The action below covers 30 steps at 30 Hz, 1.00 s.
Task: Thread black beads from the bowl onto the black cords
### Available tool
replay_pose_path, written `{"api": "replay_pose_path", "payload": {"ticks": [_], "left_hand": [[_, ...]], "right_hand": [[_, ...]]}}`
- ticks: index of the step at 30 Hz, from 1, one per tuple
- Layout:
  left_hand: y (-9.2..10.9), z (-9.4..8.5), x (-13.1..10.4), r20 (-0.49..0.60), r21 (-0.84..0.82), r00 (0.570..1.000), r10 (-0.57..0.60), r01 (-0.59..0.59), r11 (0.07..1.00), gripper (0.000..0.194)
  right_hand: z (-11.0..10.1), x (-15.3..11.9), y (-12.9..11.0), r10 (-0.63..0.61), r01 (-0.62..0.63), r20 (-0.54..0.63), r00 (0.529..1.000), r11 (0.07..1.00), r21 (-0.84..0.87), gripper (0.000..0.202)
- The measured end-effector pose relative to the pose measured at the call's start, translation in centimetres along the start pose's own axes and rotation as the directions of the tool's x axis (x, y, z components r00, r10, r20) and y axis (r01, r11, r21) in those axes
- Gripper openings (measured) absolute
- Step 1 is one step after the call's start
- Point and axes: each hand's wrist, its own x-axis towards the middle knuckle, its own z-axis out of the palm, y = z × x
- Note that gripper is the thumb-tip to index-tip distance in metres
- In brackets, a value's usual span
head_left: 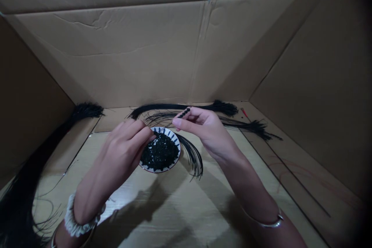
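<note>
My right hand [205, 128] is above and right of the plate, its thumb and fingers closed on a short row of small black beads [184, 113]. The row lies along the index finger. My left hand [125, 143] is at the plate's left rim, fingertips pinched together. What they hold, if anything, is too small to make out. Between and below the hands stands a white plate with blue dashes on its rim [177, 141]. It bears a heap of small black beads [161, 152]. A bundle of thin black strands [194, 153] curves out from the plate's right side.
Black strand bundles [162, 107] lie along the back, another [257, 127] at the right. A large black bundle [37, 155] runs down the left side. Cardboard walls [139, 54] enclose the back and sides. A thin dark rod [299, 180] lies at right.
</note>
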Motion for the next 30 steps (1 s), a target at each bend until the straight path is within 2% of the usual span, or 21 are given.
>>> {"api": "replay_pose_path", "payload": {"ticks": [6, 11, 15, 18, 22, 26, 30], "left_hand": [[-0.3, 0.2, 0.3, 0.070, -0.021, 0.997, -0.039, 0.040, 0.999, 0.018], [-0.6, 0.6, 0.3, 0.156, -0.171, 0.984, -0.083, 0.109, 0.979, 0.016], [-0.6, 0.6, 0.1, 0.200, -0.278, 0.978, -0.054, 0.109, 0.954, 0.013], [-0.3, 0.3, 0.1, 0.184, -0.280, 0.981, -0.064, 0.115, 0.953, 0.011], [0.0, 0.0, 0.1, 0.107, -0.272, 0.991, -0.086, 0.112, 0.956, 0.011], [0.3, 0.2, 0.0, 0.110, -0.227, 0.992, -0.067, 0.090, 0.970, 0.005], [0.4, 0.3, 0.0, 0.089, -0.208, 0.991, -0.097, 0.114, 0.971, 0.007]], "right_hand": [[0.0, 0.4, 0.6, -0.008, 0.008, 0.007, 1.000, 1.000, -0.019, 0.022], [0.1, 0.4, 0.7, -0.024, 0.024, 0.001, 1.000, 0.999, -0.031, 0.022], [0.1, 0.2, 0.5, -0.023, 0.027, 0.077, 0.997, 0.998, -0.049, 0.020], [0.1, 0.1, 0.4, -0.018, 0.034, 0.154, 0.988, 0.994, -0.103, 0.018], [0.2, 0.0, 0.3, -0.010, 0.057, 0.217, 0.976, 0.976, -0.211, 0.019], [0.4, -0.1, 0.3, -0.008, 0.058, 0.215, 0.977, 0.972, -0.227, 0.021], [0.5, -0.1, 0.3, -0.020, 0.055, 0.188, 0.982, 0.981, -0.184, 0.020]]}}
